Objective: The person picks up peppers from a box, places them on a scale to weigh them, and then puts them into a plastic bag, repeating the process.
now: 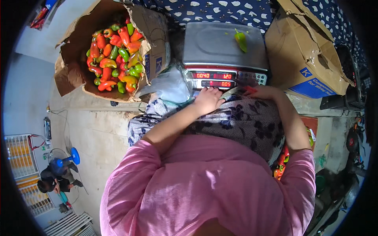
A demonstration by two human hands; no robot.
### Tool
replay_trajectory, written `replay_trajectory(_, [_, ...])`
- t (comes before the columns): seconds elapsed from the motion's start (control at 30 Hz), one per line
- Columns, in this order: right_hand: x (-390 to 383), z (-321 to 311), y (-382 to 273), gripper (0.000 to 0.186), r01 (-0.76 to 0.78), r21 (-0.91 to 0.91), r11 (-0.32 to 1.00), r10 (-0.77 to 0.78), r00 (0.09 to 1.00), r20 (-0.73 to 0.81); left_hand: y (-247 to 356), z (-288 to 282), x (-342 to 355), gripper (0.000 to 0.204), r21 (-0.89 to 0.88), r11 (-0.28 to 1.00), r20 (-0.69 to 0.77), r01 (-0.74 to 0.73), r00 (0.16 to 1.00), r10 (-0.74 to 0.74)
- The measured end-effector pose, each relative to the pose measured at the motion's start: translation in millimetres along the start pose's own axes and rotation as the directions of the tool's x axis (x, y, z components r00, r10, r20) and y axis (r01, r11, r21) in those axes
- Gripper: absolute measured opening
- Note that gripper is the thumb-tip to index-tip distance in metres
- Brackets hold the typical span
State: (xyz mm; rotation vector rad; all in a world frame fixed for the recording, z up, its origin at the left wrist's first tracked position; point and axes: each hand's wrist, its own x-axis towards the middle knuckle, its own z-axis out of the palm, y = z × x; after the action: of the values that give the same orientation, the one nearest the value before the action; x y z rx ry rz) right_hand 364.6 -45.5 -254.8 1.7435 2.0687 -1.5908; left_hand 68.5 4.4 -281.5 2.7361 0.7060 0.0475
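Note:
A metal digital scale [220, 47] with red displays stands before me, with a light green pepper [240, 41] on its pan. My left hand [208, 101] rests palm down on the patterned cloth [252, 122] over my lap, fingers apart, just below the display. My right hand [263, 93] is closed around something red [250, 90] at the scale's lower right, with a thin blade-like piece beside it; I cannot make out exactly what it is. A crumpled clear plastic bag [167, 84] lies left of the scale.
An open carton of red and green peppers [153, 35] stands at left; another carton [301, 59] at right. More peppers [280, 165] show below, beside my right side. At far left a person [51, 181] sits near a blue fan [73, 155].

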Motion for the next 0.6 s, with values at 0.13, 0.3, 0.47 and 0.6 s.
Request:
replay_trajectory(0.13, [-5, -13, -8, 0.044, -0.301, 0.013, 0.954, 0.297, 0.946, 0.131, -6, -9, -26, 0.02, -0.058, 0.984, -0.349, -0.166, 0.927, 0.135])
replay_trajectory(0.3, [-9, -10, 7, 0.047, -0.267, 0.048, 0.963, 0.259, 0.957, 0.133, -19, -50, -98, 0.024, -0.486, 0.874, 0.08, -0.033, 0.993, 0.082])
replay_trajectory(0.47, [-18, -7, -18, 0.045, -0.28, 0.002, 0.96, 0.28, 0.96, 0.024, -65, -99, -195, 0.025, -0.489, 0.823, 0.115, 0.289, 0.957, -0.268])
replay_trajectory(0.6, [-15, -5, -7, 0.045, -0.244, -0.057, 0.968, 0.243, 0.97, -0.011, -90, -130, -253, 0.02, 0.156, 0.972, -0.01, 0.176, 0.984, -0.177])
